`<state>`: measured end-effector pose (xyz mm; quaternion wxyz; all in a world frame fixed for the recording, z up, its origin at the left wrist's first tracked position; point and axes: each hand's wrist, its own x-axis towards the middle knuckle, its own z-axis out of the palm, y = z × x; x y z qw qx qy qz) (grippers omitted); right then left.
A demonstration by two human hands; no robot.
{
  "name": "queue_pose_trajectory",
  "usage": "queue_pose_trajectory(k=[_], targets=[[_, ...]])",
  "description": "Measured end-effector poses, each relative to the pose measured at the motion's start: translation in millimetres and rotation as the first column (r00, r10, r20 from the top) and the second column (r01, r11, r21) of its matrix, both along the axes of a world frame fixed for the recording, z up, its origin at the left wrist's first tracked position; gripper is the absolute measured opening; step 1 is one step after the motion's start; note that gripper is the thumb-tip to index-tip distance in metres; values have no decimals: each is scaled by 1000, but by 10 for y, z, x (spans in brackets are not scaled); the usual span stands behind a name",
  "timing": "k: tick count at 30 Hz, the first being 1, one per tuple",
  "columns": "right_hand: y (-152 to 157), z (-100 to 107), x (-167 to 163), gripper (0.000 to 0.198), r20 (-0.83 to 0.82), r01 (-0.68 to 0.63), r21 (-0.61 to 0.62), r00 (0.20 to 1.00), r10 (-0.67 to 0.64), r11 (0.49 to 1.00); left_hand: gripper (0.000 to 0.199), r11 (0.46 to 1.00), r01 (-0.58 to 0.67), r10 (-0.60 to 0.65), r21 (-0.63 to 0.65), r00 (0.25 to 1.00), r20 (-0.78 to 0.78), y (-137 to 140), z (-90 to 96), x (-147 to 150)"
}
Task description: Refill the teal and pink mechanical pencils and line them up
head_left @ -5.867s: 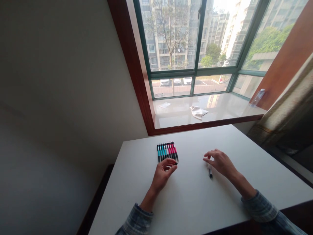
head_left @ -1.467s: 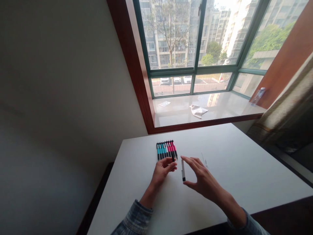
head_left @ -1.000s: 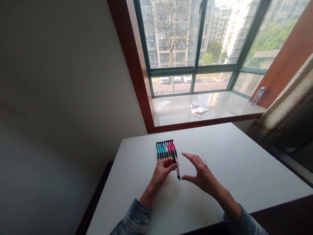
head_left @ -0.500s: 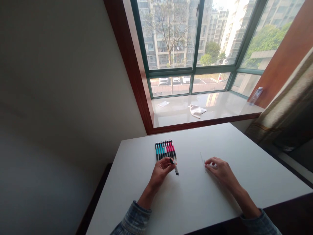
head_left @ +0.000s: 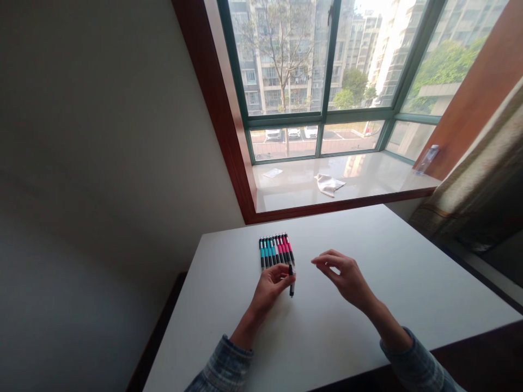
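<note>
My left hand [head_left: 272, 286] pinches a black-and-clear pen [head_left: 291, 288] between thumb and fingers. The pen stands nearly upright above the white table [head_left: 327, 337], its lower end pointing down. Just beyond that hand lies a row of pens [head_left: 276, 250], turquoise ones on the left and pink ones on the right, side by side with their grips towards me. My right hand [head_left: 345, 275] hovers to the right of the pen, thumb and fingertips drawn together. Whatever those fingertips hold, if anything, is too small to make out.
Behind the table is a window sill [head_left: 286, 198] with a crumpled cloth [head_left: 329, 185], a small paper packet [head_left: 273, 172] and a plastic bottle [head_left: 427, 159]. A wall [head_left: 122, 163] rises at the left, and a curtain [head_left: 469, 169] hangs at the right.
My right hand has moved left towards the pen and lifted. The thin clear stick at its fingertips no longer shows. The pen in my left hand has turned more upright.
</note>
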<state>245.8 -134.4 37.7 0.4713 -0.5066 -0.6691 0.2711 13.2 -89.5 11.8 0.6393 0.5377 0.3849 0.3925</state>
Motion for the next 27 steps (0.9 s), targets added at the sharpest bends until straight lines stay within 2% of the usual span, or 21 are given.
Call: queue_pose_trajectory(k=[3,7,19,21,23,25,27], targets=[[35,111,-155,17,39,-87,44,996,85,995,32,1000,25,-25,0,1000,0,-2,17,-6],[74,169,-272,23,93,-158,45,984,154,986,32,999,48,-48,3,999,9,-6,37,-15],[81,186,-415,19,118,-207,40,972,201,977,30,998,65,-66,-6,998,-23,-27,71,-26],[84,169,-372,15,144,-119,30,983,114,992,30,999,53,-53,-9,998,-16,-28,72,-21],[87,135,-264,12,221,35,-2,975,-33,999,31,999,35,-35,-13,999,4,-27,69,-17],[72,81,-105,13,367,202,-51,914,-170,978,32,1000,19,-19,-18,999,28,-23,57,-19],[29,4,64,15,540,348,-100,806,-242,932,32,1000,14,-13,-20,999,40,-15,37,-25]])
